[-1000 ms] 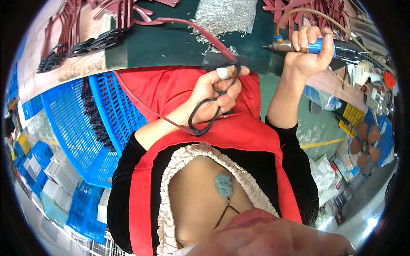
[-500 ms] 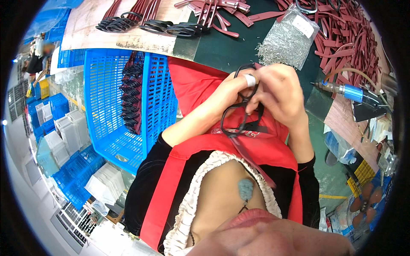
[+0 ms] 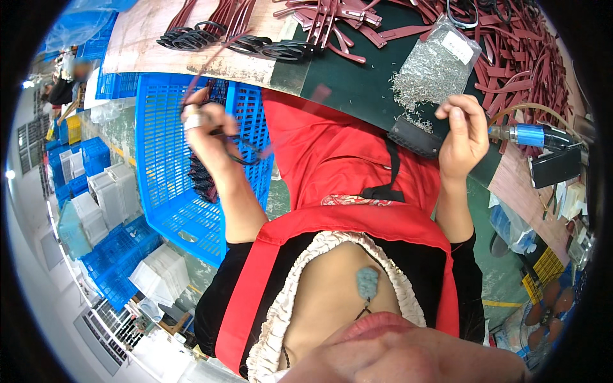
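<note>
While left hand (image 3: 205, 131) grips scissors (image 3: 237, 150) (blurred), right hand (image 3: 461, 131) hovers.

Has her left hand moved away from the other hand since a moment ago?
Yes. The left hand, holding a dark looped strap, has swung out to the left over the blue crate; the right hand stays near the table edge.

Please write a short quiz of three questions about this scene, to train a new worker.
1. True or false: the left hand holds a dark ring with a red strap over the blue crate.
2. What lies on the bench just above the right hand?
A. a clear bag of small metal parts
B. a pair of pliers
C. a roll of tape
3. Fill in: the tool with a blue body lies to the ____ of the right hand.

Key: 1 true; 2 A, the bag; 3 right.
</note>
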### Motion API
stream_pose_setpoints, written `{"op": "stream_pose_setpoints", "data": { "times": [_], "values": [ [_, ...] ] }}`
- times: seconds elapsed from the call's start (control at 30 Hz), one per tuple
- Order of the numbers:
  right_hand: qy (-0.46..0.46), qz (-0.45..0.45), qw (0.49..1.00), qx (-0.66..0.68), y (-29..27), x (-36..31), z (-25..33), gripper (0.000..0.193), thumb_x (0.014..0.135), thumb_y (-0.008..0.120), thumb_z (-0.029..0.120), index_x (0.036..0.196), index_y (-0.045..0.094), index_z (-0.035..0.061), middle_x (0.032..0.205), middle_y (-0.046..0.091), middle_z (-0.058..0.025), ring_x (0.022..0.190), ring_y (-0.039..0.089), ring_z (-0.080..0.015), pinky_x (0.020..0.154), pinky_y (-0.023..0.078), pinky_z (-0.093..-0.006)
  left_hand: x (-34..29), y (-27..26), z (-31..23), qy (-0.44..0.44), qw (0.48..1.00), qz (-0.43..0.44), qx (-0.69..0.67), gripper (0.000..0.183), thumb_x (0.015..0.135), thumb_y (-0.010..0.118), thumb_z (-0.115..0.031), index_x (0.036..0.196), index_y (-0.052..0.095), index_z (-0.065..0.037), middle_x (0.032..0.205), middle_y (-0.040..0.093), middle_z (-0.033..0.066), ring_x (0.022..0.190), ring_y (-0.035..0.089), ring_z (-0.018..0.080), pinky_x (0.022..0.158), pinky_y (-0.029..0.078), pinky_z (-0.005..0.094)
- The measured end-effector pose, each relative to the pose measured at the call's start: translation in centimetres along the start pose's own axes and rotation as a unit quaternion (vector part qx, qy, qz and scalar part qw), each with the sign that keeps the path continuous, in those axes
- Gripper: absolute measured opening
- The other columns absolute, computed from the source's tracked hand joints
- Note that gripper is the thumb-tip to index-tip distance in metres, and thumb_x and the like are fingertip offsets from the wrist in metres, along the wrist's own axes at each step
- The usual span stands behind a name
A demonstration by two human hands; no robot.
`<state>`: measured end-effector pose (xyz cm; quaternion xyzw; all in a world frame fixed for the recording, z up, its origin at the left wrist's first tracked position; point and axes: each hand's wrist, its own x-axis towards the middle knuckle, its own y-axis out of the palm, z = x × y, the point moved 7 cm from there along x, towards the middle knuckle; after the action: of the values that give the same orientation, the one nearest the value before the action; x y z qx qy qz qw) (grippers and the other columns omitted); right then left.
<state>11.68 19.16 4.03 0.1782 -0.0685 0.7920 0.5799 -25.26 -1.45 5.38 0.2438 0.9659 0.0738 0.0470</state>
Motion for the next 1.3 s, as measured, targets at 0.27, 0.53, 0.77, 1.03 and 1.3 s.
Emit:
{"op": "stream_pose_setpoints", "data": {
  "times": [0.27, 0.53, 0.77, 1.03, 1.3],
  "values": [
    [0.032, -0.007, 0.999, -0.01, -0.3, -0.1, 0.6, 0.014, 0.098, 0.058, -0.004, 0.109, 0.067, -0.0054, 0.101, 0.062, -0.008, 0.082, 0.062, -0.0115, 0.076, 0.051, -0.024, 6.9, 3.3, 2.8, 0.253, 0.914, -0.226, 0.223, 0.05, 0.105, 0.05, -0.032, 0.132, 0.05, 0.01, 0.121, 0.058, 0.0272, 0.115, 0.057, 0.0337, 0.1, 0.047, 0.0467],
    [-0.063, 0.059, 0.844, -0.529, -3.4, 8.3, 4.2, 0.019, 0.094, 0.063, 0.011, 0.111, 0.067, 0.0018, 0.108, 0.066, -0.0144, 0.094, 0.07, -0.0306, 0.077, 0.058, -0.0413, 5.0, 16.0, 2.3, 0.359, 0.673, 0.181, 0.621, 0.04, 0.104, 0.053, -0.033, 0.088, 0.07, -0.001, 0.09, 0.069, 0.0183, 0.084, 0.063, 0.0389, 0.084, 0.046, 0.0526],
    [0.107, 0.135, 0.657, -0.734, -4.7, 18.6, -3.7, 0.028, 0.087, 0.065, 0.024, 0.097, 0.078, 0.0009, 0.099, 0.076, -0.0221, 0.094, 0.075, -0.0389, 0.081, 0.06, -0.0497, 1.6, 31.2, -4.2, 0.477, 0.761, 0.277, 0.341, 0.019, 0.091, 0.07, -0.02, 0.102, 0.071, -0.004, 0.099, 0.068, 0.015, 0.097, 0.063, 0.036, 0.088, 0.049, 0.0458],
    [0.123, 0.0, 0.807, -0.577, -2.6, 17.1, 2.7, 0.027, 0.087, 0.064, 0.025, 0.096, 0.076, 0.0019, 0.085, 0.075, -0.0211, 0.083, 0.076, -0.0337, 0.073, 0.059, -0.0482, 4.7, 41.9, 2.2, 0.477, 0.587, 0.292, 0.586, 0.024, 0.097, 0.062, -0.024, 0.093, 0.069, -0.002, 0.1, 0.071, 0.0184, 0.096, 0.071, 0.04, 0.079, 0.058, 0.0495],
    [-0.065, -0.01, 0.987, -0.15, -4.4, 1.4, 5.2, 0.023, 0.105, 0.057, 0.018, 0.098, 0.069, 0.0005, 0.089, 0.07, -0.0111, 0.087, 0.069, -0.0227, 0.083, 0.054, -0.0362, -2.5, 32.5, -3.2, 0.05, 0.938, 0.341, 0.039, 0.033, 0.096, 0.074, -0.034, 0.076, 0.064, -0.009, 0.067, 0.062, 0.0026, 0.053, 0.054, 0.0076, 0.048, 0.034, 0.0212]
  ]
}}
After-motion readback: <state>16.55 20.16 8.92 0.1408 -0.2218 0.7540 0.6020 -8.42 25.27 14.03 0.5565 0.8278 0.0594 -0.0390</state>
